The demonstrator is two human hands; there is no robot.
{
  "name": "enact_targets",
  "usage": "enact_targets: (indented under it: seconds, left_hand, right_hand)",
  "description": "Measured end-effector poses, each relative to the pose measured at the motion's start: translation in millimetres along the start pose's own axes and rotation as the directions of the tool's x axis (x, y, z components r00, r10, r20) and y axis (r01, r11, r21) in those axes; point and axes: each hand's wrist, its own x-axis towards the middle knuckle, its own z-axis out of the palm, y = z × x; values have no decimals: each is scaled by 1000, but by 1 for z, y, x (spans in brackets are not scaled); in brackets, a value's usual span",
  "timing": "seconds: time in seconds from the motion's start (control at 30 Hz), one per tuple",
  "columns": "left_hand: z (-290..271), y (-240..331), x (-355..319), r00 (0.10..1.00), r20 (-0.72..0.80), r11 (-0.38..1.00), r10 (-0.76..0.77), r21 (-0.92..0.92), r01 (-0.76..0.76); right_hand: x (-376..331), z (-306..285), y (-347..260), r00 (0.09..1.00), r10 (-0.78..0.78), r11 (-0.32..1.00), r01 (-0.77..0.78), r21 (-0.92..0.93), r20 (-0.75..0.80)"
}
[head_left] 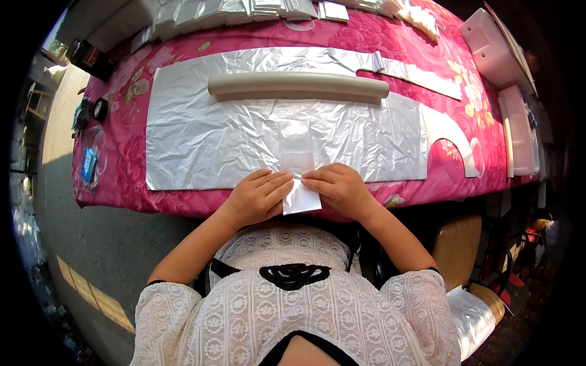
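Observation:
My left hand [259, 194] and my right hand [342, 189] meet at the table's near edge, fingers closed on the two sides of a small folded white plastic packet [301, 200]. Its lower end sticks out toward me past the edge. From its far end a translucent plastic sleeve [296, 143] stretches away over a large, wrinkled silvery-white plastic sheet [207, 140]. Two strap-like ends of this sheet reach to the right, one ending in a curved cut-out. Across its far half rests a long beige tube [298, 85], apart from both hands.
Stacks of folded white plastic packets [226, 13] line the far side of the pink flowered tablecloth [131, 122]. At left are a dark jar [88, 59], a black tape roll [99, 109] and a blue packet [89, 165]. White plastic bins [495, 49] stand at right, a wooden chair [456, 247] below.

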Motion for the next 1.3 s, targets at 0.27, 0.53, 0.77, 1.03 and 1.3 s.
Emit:
enact_targets:
  seconds: [0.27,0.53,0.77,1.03,1.3]
  left_hand:
    - [-6,6,12,976,-70,968,-207,-159,194]
    - [1,-4,33,629,93,554,-772,-386,738]
    - [-3,-10,41,573,179,500,-799,-329,801]
    - [-17,-9,48,512,208,382,-833,-454,805]
    - [0,-3,47,938,-86,925,-337,153,347]
  right_hand:
    - [11,-7,5,953,303,938,-295,183,-17]
    - [41,-7,20,633,711,604,-773,194,308]
    - [48,4,7,794,607,791,-599,-123,30]
    - [48,12,26,767,639,769,-637,-61,50]
    - [63,-2,26,606,746,637,-770,-31,275]
